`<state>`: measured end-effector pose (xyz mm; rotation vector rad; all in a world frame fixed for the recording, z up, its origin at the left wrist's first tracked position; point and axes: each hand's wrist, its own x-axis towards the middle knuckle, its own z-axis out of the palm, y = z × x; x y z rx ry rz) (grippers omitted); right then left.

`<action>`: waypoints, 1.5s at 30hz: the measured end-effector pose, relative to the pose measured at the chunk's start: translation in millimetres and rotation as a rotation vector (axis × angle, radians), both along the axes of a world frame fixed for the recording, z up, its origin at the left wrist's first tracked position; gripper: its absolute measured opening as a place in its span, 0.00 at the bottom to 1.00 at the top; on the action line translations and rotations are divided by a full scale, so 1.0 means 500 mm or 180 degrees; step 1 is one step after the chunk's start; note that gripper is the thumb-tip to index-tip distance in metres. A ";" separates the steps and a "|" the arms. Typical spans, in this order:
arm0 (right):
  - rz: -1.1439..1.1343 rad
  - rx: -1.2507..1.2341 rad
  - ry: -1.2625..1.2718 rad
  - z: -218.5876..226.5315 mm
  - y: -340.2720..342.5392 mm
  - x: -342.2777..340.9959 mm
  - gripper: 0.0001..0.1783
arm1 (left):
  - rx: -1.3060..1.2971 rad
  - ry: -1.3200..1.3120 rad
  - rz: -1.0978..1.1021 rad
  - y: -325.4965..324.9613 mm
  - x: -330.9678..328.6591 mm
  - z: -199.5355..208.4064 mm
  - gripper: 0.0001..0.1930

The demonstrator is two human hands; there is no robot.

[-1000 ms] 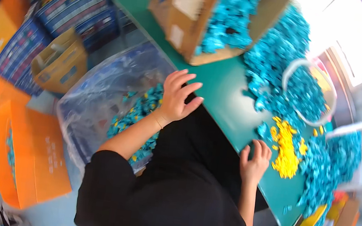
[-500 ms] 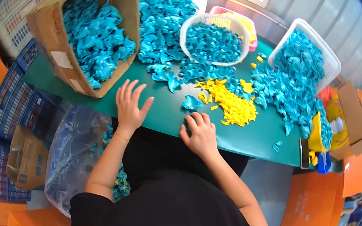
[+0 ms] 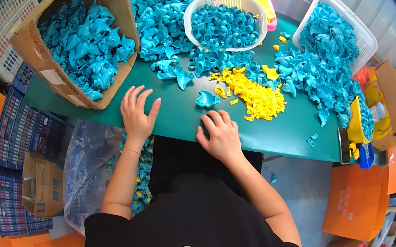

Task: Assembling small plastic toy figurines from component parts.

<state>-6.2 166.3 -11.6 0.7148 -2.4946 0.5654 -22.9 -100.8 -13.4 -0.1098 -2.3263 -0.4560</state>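
Note:
My left hand [image 3: 139, 115] rests at the near edge of the green table [image 3: 173, 105], its fingers stretched out and nothing in them. Farther right, my right hand [image 3: 222, 136] lies on the same edge, fingers apart and slightly bent, also holding nothing. Just beyond its fingertips sits a single curved teal plastic piece [image 3: 206, 99], not touched. A heap of small yellow plastic parts [image 3: 258, 99] spreads beyond and to the right of that hand. Loose teal rings [image 3: 226, 60] lie in front of a white basket [image 3: 190, 22] filled with more of them.
A tilted cardboard box [image 3: 37, 50] of teal shells stands at left, beside a large teal pile [image 3: 158, 8]. At right, a white basket [image 3: 367, 51] spills teal parts near a yellow scoop-like container [image 3: 356, 122] and a phone [image 3: 343, 146]. A clear plastic bag [image 3: 84, 168] hangs below the table.
The view has shifted, so the tabletop things sit higher in the picture. Both hands stay open at the table edge, with little movement of their own.

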 end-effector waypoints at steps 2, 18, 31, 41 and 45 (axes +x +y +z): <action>0.0048 -0.0060 -0.0012 -0.005 0.000 0.003 0.17 | 0.0055 0.0045 0.0046 -0.001 0.003 -0.009 0.21; 0.0619 -0.1565 -0.1036 0.025 0.161 0.062 0.08 | 0.0170 -0.0640 -0.1347 0.216 -0.036 0.063 0.25; -0.0572 -0.0743 -0.0580 0.035 0.349 -0.047 0.08 | 0.0265 -0.1369 -0.2944 0.250 0.023 0.042 0.17; -0.0770 -0.0938 -0.0978 0.090 0.320 -0.041 0.06 | 0.0563 -0.1607 -0.2049 0.225 0.005 0.064 0.45; -0.0471 -0.2008 -0.2159 0.097 0.255 -0.011 0.10 | 0.0400 -0.1704 -0.2050 0.228 0.008 0.056 0.45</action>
